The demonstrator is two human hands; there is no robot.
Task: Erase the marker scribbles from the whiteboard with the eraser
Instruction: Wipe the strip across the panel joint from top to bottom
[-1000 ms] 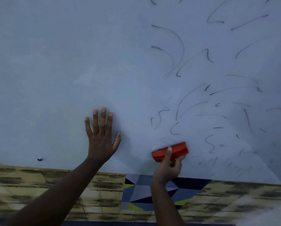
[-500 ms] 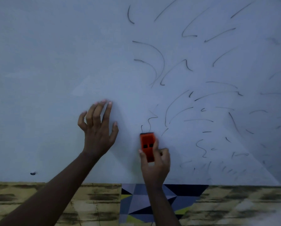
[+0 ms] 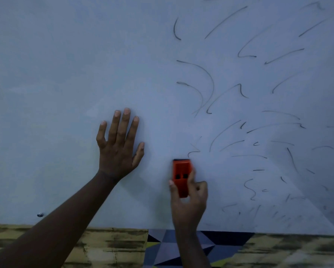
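right hand [image 3: 188,202]: grips eraser [image 3: 181,176], long axis vertical, top end toward scribbles [image 3: 249,132]
left hand [image 3: 119,146]: flat, fingers spread, on whiteboard [image 3: 65,74] left of eraser

- The whiteboard [image 3: 65,74] fills most of the view as a pale grey-blue surface; its left half is wiped clean.
- The marker scribbles [image 3: 249,132] are thin dark curved strokes scattered over the right half, fainter and smudged near the lower edge.
- The eraser [image 3: 181,175] is an orange block with a dark pad showing at its top end, set lengthwise upright against the board, just below a short stroke.
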